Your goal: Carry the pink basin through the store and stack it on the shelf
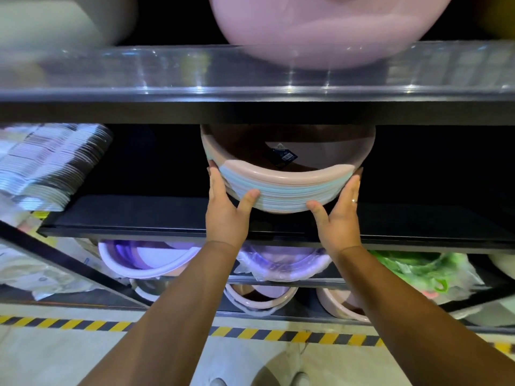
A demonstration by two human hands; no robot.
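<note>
A pink basin (289, 174) lies on top of a nested stack of pink and pale blue basins (278, 197) on the middle black shelf (139, 215). A dark label sits inside it. My left hand (227, 210) grips the stack's left side, thumb on the rims. My right hand (341, 215) presses the stack's right side, thumb under the rims, a ring on one finger. The upper shelf edge hides the basin's far rim.
A large pink basin (320, 29) and a white one (55, 20) stand on the upper shelf behind a clear strip (195, 71). Stacked white items (47, 165) sit left. Lilac and pink basins (145, 260) and a green bag (418, 268) fill lower shelves. Yellow-black floor tape (69, 323) runs below.
</note>
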